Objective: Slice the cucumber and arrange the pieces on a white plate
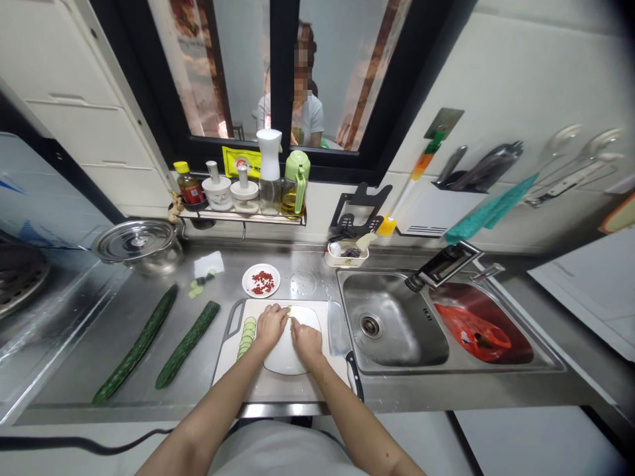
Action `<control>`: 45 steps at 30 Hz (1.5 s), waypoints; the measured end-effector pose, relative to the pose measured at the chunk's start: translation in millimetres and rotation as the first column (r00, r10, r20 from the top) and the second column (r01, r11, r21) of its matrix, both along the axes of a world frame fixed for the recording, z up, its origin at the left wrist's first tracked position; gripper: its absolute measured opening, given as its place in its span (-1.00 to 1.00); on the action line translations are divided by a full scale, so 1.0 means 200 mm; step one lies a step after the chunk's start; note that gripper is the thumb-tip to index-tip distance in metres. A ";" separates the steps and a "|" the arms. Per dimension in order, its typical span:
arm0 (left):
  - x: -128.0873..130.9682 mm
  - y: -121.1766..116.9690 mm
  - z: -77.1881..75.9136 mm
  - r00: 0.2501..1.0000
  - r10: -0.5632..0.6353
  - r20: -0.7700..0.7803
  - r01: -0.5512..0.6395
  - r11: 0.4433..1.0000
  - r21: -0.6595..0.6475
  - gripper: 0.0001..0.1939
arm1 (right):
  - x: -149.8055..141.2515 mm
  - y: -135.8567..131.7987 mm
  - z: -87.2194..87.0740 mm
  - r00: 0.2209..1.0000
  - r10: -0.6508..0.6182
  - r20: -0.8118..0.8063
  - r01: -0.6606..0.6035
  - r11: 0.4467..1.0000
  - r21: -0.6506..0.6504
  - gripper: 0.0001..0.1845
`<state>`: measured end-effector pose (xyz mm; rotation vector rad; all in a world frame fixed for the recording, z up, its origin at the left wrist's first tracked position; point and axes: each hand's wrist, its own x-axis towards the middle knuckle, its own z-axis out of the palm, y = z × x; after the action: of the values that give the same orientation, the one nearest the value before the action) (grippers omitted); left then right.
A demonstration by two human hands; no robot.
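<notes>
And there's the left hand (270,325) pinching a small green slice (289,313) over the white plate (290,357), the right hand (307,340) drawn narrow, its grip unclear: seemingly careful placing, calling for light, steady fingertips.

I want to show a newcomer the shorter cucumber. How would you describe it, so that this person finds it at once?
On the steel counter, find the white cutting board and look just left of it. The shorter cucumber lies there, whole and slanting. The longer cucumber lies farther from the board.
</notes>
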<state>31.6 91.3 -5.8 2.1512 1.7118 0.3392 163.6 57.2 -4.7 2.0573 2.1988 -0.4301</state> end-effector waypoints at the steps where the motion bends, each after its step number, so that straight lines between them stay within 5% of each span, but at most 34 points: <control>1: 0.00 0.00 0.00 1.000 0.001 -0.001 -0.001 1.000 0.002 -0.66 | 0.00 0.00 0.00 1.000 0.011 0.008 -0.011 1.000 -0.005 -0.56; 33: 0.02 0.00 0.03 1.000 0.019 0.009 -0.019 1.000 -0.008 -0.69 | 0.00 0.01 0.05 1.000 0.004 -0.023 -0.005 1.000 -0.018 -0.57; 38: 0.00 0.00 0.02 0.965 0.158 0.209 -0.165 0.986 0.016 -0.71 | 0.03 0.00 0.09 0.996 -0.048 -0.068 0.049 0.999 0.013 -0.55; 45: -0.19 -0.10 -0.05 0.808 0.371 0.457 -0.435 0.900 0.038 -0.70 | 0.14 -0.06 0.11 0.975 -0.182 -0.126 0.183 0.983 0.003 -0.53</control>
<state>-6.6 71.1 -16.3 1.5949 1.8905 1.0119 190.6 45.7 16.9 2.3108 2.0906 -0.5772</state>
